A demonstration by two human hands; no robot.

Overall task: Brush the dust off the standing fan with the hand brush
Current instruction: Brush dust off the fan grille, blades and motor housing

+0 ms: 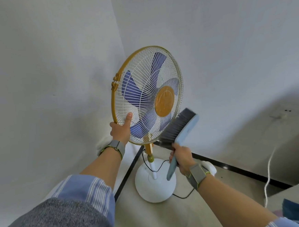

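Blue brush in right hand — left grips fan

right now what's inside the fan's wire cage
Blue-purple blades sit behind the white wire grille, around an orange centre cap. The cap covers the hub, and the motor behind cannot be seen.

fan: orange rim & hub, purple blades, white grille; brush: lt blue w/ grey bristles
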